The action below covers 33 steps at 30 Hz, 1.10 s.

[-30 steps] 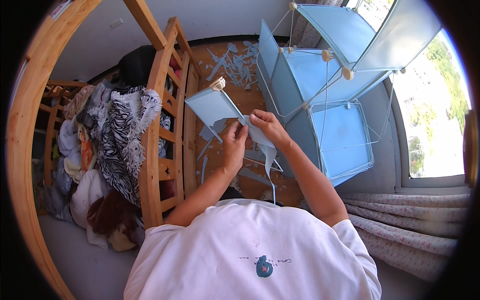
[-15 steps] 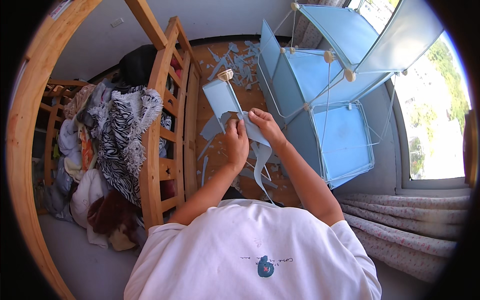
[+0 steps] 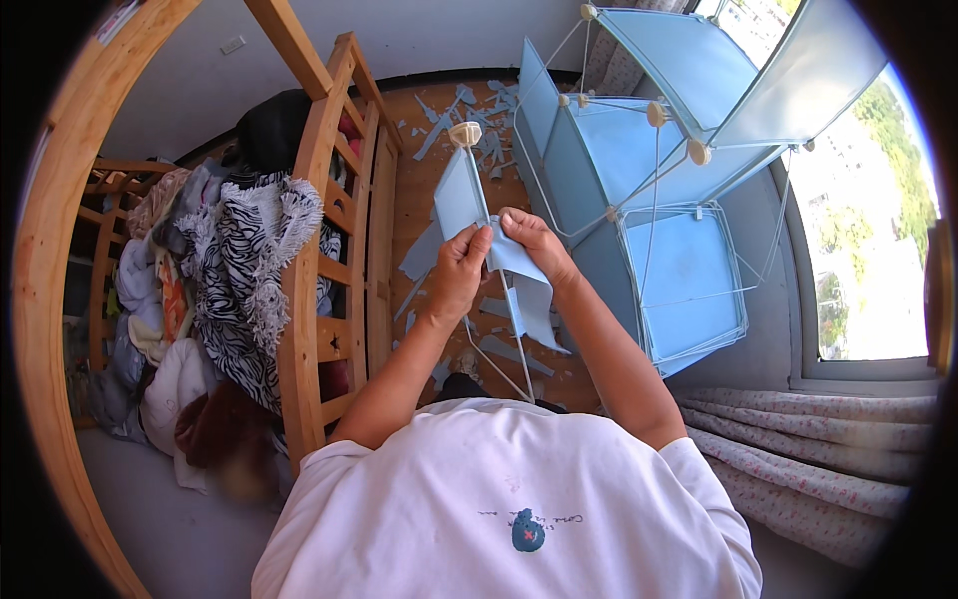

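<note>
In front of me is a wire frame (image 3: pixel 514 354) with torn light blue plastic sheet (image 3: pixel 459 197) still on it and a cream round connector (image 3: pixel 465 133) at its far end. My left hand (image 3: pixel 461 268) is closed around the frame and the sheet's edge. Close beside it, my right hand (image 3: pixel 539 246) pinches the sheet with thumb and fingers. A loose flap (image 3: pixel 529 299) of the sheet hangs below my right hand. The fingertips of both hands nearly meet at the rod, and my palms hide part of the grip.
Blue scraps (image 3: pixel 439 120) litter the wooden floor (image 3: pixel 414 190). On the right stands a blue panel rack (image 3: pixel 619 150) with wire frames and round connectors, beside a window (image 3: pixel 858 260) and patterned curtain (image 3: pixel 798 439). A wooden bed frame (image 3: pixel 309 260) holding piled clothes and blankets (image 3: pixel 239 270) borders the left.
The frame has turned, its connector end shifting right and slightly farther away. My left hand has moved a little nearer to me, and the hanging flap now spreads wider.
</note>
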Each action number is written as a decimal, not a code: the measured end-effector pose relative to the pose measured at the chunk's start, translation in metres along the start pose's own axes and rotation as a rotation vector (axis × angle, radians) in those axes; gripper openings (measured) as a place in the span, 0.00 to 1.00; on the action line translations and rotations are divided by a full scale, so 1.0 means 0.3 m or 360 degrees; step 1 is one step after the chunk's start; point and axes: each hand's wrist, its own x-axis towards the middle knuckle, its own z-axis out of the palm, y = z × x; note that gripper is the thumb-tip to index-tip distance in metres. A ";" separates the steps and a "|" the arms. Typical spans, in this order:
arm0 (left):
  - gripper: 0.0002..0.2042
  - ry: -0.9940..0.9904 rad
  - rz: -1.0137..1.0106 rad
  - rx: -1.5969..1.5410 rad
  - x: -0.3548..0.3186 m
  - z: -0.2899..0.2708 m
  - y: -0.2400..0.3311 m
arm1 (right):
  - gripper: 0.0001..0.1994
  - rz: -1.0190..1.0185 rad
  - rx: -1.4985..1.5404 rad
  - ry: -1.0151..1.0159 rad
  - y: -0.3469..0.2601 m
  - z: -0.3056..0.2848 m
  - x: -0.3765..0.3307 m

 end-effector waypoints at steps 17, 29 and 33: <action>0.13 0.0246 0.0044 -0.0079 -0.033 0.044 0.028 | 0.06 -0.1143 -0.2334 0.0426 0.015 0.009 0.036; 0.12 0.0274 -0.0011 -0.0299 -0.005 0.033 -0.010 | 0.07 -0.1078 -0.2404 0.0501 0.011 -0.014 0.032; 0.11 0.0380 -0.0355 -0.0308 -0.011 0.047 0.017 | 0.08 -0.0993 -0.2305 0.0692 0.004 0.024 0.033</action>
